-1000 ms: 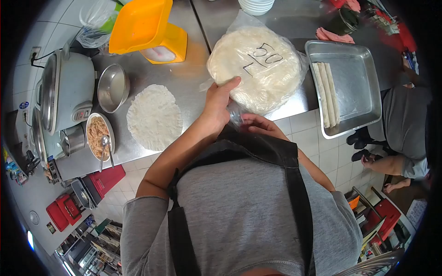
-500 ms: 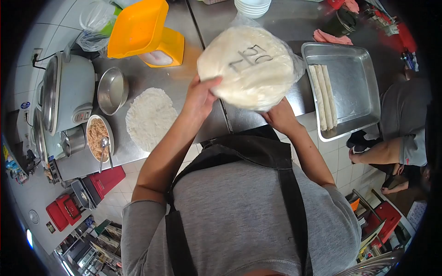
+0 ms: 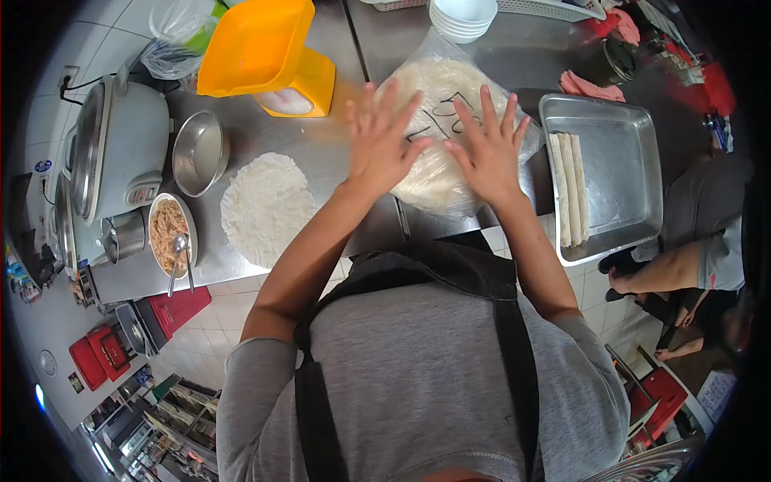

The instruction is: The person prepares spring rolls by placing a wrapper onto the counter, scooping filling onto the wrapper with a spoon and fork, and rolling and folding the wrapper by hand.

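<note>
A clear plastic bag of round, pale, flat wrappers, with black handwriting on it, lies on the steel counter in front of me. My left hand is spread over its left side, and my right hand is spread over its right side. Both palms face down with fingers apart, gripping nothing. Left of the bag, a single round white wrapper lies flat on the counter. Beyond it stand a bowl of pinkish minced filling holding spoons and a steel bowl.
A steel tray with a few long white rolls is at right. A yellow-orange container, stacked white bowls and a rice cooker stand around the counter. A seated person's leg shows at far right.
The bag has come down from my grip onto the counter. Both hands have let go of its edges and now lie spread over its top.
</note>
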A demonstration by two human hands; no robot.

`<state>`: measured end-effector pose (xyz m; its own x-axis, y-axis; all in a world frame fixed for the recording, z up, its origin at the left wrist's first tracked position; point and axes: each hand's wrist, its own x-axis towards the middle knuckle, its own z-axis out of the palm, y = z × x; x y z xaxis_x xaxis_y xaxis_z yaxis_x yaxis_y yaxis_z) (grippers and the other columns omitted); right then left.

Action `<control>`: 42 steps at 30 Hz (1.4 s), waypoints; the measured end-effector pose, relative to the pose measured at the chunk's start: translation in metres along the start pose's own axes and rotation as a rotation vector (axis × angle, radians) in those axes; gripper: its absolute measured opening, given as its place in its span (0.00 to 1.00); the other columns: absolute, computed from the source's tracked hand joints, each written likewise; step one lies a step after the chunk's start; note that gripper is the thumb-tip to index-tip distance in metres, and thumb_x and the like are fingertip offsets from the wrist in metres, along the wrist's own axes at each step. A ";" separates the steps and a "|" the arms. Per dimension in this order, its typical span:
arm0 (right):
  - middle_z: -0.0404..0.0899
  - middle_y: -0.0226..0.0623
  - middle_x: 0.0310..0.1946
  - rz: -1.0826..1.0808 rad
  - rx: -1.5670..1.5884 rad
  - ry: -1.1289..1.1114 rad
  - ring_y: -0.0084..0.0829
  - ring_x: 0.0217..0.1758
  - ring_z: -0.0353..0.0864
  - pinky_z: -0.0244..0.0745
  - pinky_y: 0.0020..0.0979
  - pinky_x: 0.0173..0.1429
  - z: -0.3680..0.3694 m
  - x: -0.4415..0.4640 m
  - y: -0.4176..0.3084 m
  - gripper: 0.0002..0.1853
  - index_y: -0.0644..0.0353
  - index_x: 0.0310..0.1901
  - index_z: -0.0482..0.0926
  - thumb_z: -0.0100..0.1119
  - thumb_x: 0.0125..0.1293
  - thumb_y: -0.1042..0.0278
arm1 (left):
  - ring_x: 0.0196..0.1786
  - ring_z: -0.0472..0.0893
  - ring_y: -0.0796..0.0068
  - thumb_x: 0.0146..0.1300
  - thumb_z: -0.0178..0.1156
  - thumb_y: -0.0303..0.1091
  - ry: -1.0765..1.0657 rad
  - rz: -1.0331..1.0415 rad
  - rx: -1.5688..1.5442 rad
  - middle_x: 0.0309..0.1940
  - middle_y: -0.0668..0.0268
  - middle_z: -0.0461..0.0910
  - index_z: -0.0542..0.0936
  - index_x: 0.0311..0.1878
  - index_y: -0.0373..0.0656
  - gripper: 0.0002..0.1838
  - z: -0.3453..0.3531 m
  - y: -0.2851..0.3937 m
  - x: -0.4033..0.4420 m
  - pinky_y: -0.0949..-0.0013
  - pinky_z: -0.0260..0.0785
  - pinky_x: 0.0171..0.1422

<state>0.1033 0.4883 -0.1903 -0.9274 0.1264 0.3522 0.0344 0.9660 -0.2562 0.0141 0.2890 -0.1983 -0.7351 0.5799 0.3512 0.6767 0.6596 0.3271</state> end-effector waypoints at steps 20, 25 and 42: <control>0.74 0.47 0.64 0.205 -0.002 -0.079 0.54 0.68 0.71 0.66 0.58 0.68 0.031 0.065 0.033 0.35 0.46 0.69 0.74 0.58 0.70 0.31 | 0.81 0.60 0.45 0.69 0.65 0.53 -0.019 -0.065 -0.318 0.82 0.52 0.57 0.63 0.81 0.45 0.43 0.021 -0.036 0.007 0.45 0.50 0.84; 0.76 0.53 0.63 0.185 -0.046 -0.032 0.56 0.67 0.73 0.68 0.60 0.67 0.056 0.076 0.035 0.40 0.57 0.71 0.71 0.57 0.71 0.30 | 0.86 0.51 0.46 0.74 0.58 0.56 -0.072 -0.063 -0.111 0.85 0.50 0.49 0.55 0.84 0.45 0.44 0.025 -0.043 -0.031 0.42 0.41 0.87; 0.84 0.57 0.57 0.307 0.015 -0.357 0.61 0.62 0.81 0.74 0.53 0.65 0.088 0.132 0.116 0.41 0.61 0.65 0.80 0.48 0.74 0.26 | 0.57 0.86 0.57 0.68 0.63 0.19 0.184 -0.597 -0.303 0.55 0.58 0.86 0.83 0.62 0.44 0.20 -0.219 -0.079 -0.259 0.60 0.78 0.63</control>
<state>-0.0481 0.5976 -0.2532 -0.9454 0.3176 -0.0728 0.3240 0.8925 -0.3137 0.1598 -0.0178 -0.1233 -0.9843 0.0511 0.1689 0.1600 0.6625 0.7317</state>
